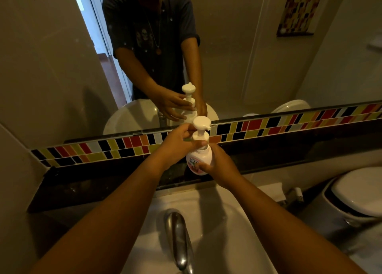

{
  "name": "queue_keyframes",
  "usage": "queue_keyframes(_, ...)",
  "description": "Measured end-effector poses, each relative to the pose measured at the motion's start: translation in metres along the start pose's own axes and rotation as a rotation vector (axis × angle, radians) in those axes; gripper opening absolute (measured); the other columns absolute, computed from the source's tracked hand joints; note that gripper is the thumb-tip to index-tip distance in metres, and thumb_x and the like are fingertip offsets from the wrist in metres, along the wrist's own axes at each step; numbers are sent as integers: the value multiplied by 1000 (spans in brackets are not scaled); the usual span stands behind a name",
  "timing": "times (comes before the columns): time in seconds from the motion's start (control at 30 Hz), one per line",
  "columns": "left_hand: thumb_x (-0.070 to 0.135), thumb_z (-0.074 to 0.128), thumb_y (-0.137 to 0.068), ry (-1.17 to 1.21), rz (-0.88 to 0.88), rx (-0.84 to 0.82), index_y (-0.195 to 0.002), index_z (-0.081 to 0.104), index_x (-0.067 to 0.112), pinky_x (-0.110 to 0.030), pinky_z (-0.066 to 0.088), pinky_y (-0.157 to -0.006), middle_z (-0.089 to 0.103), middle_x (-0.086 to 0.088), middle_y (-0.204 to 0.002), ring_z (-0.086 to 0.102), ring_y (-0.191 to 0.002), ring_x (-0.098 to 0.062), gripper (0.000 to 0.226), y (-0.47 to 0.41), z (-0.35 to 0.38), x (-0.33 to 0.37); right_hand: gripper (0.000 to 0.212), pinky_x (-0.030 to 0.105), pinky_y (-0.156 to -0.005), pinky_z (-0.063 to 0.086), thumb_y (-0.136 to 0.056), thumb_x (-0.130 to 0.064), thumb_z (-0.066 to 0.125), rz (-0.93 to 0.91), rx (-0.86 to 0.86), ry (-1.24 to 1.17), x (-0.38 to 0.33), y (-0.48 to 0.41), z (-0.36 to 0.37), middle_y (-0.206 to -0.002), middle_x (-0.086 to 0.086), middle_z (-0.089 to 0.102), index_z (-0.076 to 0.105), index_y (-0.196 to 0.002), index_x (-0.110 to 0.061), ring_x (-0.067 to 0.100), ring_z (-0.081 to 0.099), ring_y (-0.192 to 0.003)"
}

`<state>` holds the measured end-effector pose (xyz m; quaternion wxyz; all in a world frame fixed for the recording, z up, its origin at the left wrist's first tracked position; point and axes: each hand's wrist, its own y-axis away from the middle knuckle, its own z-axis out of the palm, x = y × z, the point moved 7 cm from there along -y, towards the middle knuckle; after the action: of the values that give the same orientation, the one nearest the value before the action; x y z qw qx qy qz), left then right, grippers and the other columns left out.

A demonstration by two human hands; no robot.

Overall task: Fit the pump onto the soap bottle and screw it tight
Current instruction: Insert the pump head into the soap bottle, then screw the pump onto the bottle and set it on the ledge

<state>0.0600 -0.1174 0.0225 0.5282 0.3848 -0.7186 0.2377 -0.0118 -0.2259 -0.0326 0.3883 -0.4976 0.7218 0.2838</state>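
Single head cam, wide-angle, looks fwd and down, close over sink (237, 228), facing mirror (237, 56).

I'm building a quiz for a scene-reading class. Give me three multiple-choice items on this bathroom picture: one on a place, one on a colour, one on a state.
1. Where does the white plastic soap bottle stand?
A. in the basin
B. on the dark ledge below the mirror
C. on the toilet lid

2. What colour is the pump?
A. white
B. blue
C. black

3. What is the left hand doing?
A. hanging free
B. turning the tap
C. gripping the pump's collar

Answers:
1 B, the bottle's base sits on the dark ledge behind the white basin.
2 A, the pump head and collar are white.
3 C, the left hand's fingers wrap the collar, while the right hand holds the bottle's body.
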Motion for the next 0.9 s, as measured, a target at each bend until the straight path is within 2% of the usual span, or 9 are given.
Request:
queue_keyframes(0.17, 25, 73, -82, -70, -6, -64, -140, 45, 24, -43, 45, -103, 56, -2, -141, 52, -128, -21, 64, -2, 4, -2, 67, 51, -101, 47, -76, -33, 74, -4, 1, -13, 1, 0, 1, -138, 8, 53, 43, -134, -20, 27, 52, -125)
queue_keyframes(0.33, 28, 69, -86, -169, 8, -87, -141, 46, 23, -36, 43, -99, 53, -3, -142, 49, -130, -23, 60, 0, 6, -15, 67, 50, -101, 48, -76, -34, 73, -10, -6, -6, 1, 1, 1, -138, 8, 53, 43, -134, -20, 27, 52, -125)
queue_keyframes(0.47, 27, 66, -88, -166, 8, -71, -141, 46, 22, -38, 43, -101, 52, -4, -143, 48, -131, -24, 57, 1, 7, -21, 66, 50, -102, 46, -77, -32, 73, -17, -15, 0, 0, 0, 0, -139, 9, 52, 43, -134, -19, 27, 52, -125)
queue_keyframes(0.57, 24, 64, -90, -155, 2, -70, -140, 47, 22, -31, 42, -94, 54, -3, -141, 50, -130, -23, 53, 1, 4, -21, 66, 50, -102, 46, -77, -31, 73, -8, -15, 4, 0, 0, 0, -139, 10, 52, 43, -134, -18, 28, 52, -125)
queue_keyframes(0.73, 26, 63, -91, -228, -13, -128, -141, 47, 23, -31, 40, -94, 52, -3, -144, 49, -130, -24, 53, -3, 1, -20, 66, 49, -104, 44, -77, -29, 72, -7, -41, -9, -3, 0, 0, -140, 10, 51, 42, -135, -17, 29, 50, -128)
queue_keyframes(0.8, 26, 68, -87, -225, -16, -146, -142, 44, 25, -33, 41, -97, 50, -1, -145, 47, -132, -22, 60, -2, 1, -24, 66, 49, -105, 43, -77, -29, 73, -12, -52, -17, -5, 1, -1, -140, 10, 51, 43, -135, -17, 29, 49, -128)
queue_keyframes(0.9, 23, 76, -80, -234, -43, -165, -142, 43, 26, -43, 42, -106, 49, -1, -146, 46, -133, -22, 71, 1, 0, -35, 67, 45, -105, 42, -76, -28, 74, -7, -96, -71, -4, 2, -2, -139, 8, 51, 43, -134, -18, 26, 49, -128)
